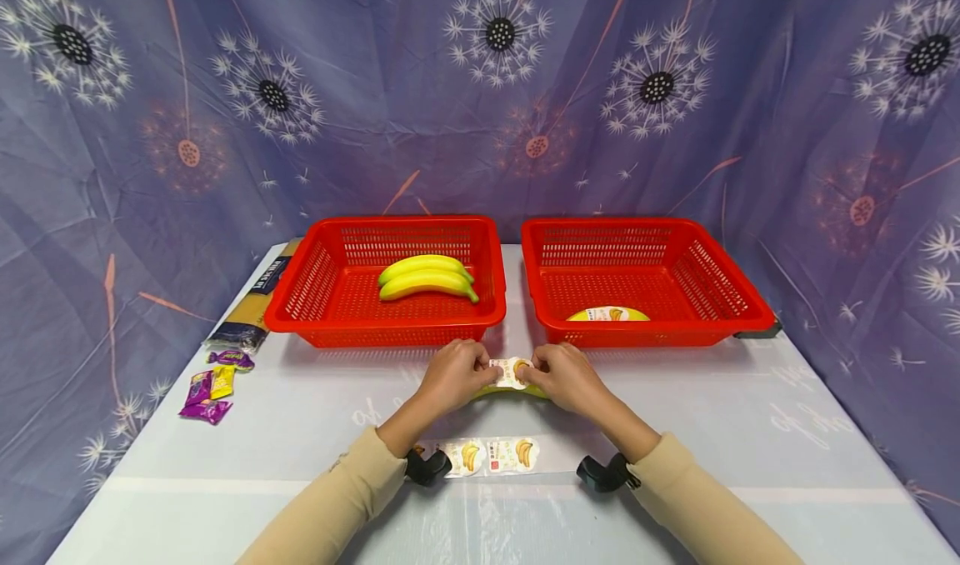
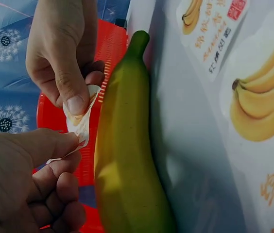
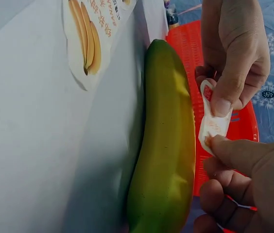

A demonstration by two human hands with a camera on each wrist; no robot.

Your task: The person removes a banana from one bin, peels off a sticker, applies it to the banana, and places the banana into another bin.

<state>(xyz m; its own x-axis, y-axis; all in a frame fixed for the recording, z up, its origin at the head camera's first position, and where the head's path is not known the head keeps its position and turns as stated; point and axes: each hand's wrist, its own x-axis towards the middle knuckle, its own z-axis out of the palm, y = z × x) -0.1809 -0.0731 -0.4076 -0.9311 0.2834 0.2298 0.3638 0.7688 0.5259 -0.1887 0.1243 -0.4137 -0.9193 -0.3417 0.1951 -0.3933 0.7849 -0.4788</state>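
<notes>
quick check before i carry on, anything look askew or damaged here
Nothing plainly damaged or spilled. Mildly odd: wrapped candies lie jumbled at far left, apart from the bananas; the sticker bends between left hand and right hand.

Purple + yellow wrapped candies (image 1: 222,382) well L of L hand (image 1: 459,372); tan/navy pkt (image 1: 257,300) same side, further fwd; dandelion-print curtain (image 1: 420,132) bkgd, ahead of it.

Head view: above and behind the fingers (image 1: 472,356), facing forward and down, farthest off.
Left-wrist view: close by the left hand (image 2: 6,179), facing the right hand (image 3: 273,179).
Right-wrist view: equally close, facing leftward.
Both wrist views: white, banana-printed paper sticker (image 2: 82,127) between fingers; curved yellow-green banana (image 2: 127,131) near them.
</notes>
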